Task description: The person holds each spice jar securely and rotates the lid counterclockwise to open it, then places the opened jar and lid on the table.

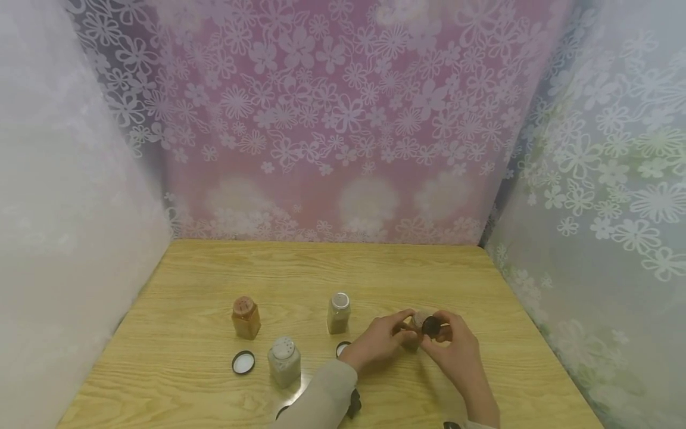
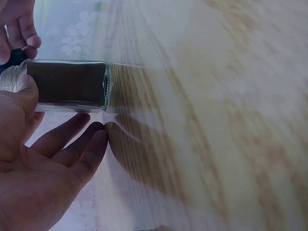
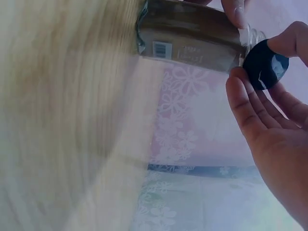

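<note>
My left hand (image 1: 377, 341) grips a square glass spice jar (image 2: 65, 86) of brown powder near its neck, thumb and fingers on its sides. The jar stands upright on the table, with a barcode label showing in the right wrist view. My right hand (image 1: 455, 351) pinches a round black cap (image 3: 264, 65) between thumb and fingers. That cap is off the jar's mouth, tilted right beside the threaded neck (image 3: 255, 38). In the head view the fingers hide much of the jar.
Left on the wooden table (image 1: 418, 274) stand an orange-brown spice jar (image 1: 246, 322) and a pale-powder jar (image 1: 285, 364), both with perforated tops. A third jar (image 1: 339, 314) stands mid-table. One black-rimmed cap (image 1: 243, 362) lies flat; another (image 1: 342, 348) is partly behind my left arm.
</note>
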`<state>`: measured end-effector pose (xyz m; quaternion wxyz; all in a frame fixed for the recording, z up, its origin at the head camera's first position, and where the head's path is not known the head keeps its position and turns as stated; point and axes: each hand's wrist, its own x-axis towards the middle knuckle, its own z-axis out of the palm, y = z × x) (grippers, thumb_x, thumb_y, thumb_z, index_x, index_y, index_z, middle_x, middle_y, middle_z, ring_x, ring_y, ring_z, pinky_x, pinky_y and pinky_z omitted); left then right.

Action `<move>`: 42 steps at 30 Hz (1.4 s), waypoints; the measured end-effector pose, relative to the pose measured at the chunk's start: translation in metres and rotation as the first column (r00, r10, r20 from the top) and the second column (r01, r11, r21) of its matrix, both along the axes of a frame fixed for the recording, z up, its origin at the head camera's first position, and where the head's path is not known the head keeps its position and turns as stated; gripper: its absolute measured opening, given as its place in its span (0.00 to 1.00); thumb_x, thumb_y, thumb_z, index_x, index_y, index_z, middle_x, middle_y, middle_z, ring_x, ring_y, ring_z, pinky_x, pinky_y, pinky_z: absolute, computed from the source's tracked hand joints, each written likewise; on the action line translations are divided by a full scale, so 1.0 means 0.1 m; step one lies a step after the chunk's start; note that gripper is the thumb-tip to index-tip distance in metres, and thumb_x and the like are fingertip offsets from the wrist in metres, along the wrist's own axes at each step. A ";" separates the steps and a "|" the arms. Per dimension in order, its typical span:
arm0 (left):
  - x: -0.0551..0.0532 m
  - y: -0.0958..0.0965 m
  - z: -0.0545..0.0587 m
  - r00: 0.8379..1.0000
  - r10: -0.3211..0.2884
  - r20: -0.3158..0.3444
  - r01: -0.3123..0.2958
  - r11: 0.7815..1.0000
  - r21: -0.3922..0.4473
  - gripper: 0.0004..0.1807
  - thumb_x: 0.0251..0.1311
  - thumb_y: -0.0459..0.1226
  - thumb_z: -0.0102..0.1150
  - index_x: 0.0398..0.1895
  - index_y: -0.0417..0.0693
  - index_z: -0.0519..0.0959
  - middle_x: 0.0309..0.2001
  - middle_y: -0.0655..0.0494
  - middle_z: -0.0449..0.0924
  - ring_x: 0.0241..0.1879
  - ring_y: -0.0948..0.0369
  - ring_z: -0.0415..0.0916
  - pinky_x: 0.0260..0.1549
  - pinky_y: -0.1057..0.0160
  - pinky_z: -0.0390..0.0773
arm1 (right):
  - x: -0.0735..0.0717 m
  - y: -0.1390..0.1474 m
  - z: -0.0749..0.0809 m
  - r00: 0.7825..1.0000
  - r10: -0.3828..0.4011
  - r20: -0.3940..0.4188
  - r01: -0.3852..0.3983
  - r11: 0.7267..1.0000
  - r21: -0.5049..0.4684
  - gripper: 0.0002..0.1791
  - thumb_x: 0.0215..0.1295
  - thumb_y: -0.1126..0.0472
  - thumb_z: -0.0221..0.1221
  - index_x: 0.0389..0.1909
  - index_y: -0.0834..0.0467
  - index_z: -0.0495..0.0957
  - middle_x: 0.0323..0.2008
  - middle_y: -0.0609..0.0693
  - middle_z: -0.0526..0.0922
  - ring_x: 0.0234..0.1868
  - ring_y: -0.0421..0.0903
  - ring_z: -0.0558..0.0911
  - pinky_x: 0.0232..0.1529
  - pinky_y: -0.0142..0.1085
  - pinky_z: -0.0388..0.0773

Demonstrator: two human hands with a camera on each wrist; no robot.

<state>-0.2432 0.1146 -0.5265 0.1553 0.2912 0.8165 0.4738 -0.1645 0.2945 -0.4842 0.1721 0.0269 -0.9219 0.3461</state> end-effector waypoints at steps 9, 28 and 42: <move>-0.02 0.00 -0.03 1.000 -0.006 0.024 0.005 1.000 0.009 0.32 0.68 0.60 0.48 0.75 0.74 0.59 0.60 0.62 0.80 0.62 0.61 0.75 0.61 0.54 0.74 | 0.16 0.06 -0.04 0.988 -0.017 0.152 0.031 0.995 -0.090 0.29 0.55 0.66 0.70 0.56 0.63 0.69 0.47 0.58 0.80 0.45 0.53 0.83 0.40 0.46 0.83; 0.02 -0.02 0.01 0.999 0.012 0.031 -0.012 1.000 -0.003 0.32 0.68 0.62 0.47 0.75 0.76 0.58 0.59 0.62 0.79 0.62 0.60 0.75 0.61 0.53 0.74 | 0.30 0.12 -0.19 0.930 -0.055 0.363 0.051 0.998 0.020 0.34 0.59 0.51 0.70 0.64 0.58 0.71 0.59 0.61 0.80 0.46 0.51 0.77 0.37 0.37 0.75; 0.00 -0.01 -0.02 1.000 0.005 0.018 -0.005 1.000 -0.007 0.33 0.68 0.61 0.48 0.75 0.74 0.59 0.59 0.62 0.80 0.61 0.61 0.75 0.61 0.55 0.74 | 0.33 0.13 -0.24 0.910 -0.016 0.414 -0.011 0.998 0.063 0.36 0.51 0.57 0.74 0.61 0.63 0.74 0.58 0.64 0.80 0.42 0.50 0.84 0.44 0.52 0.83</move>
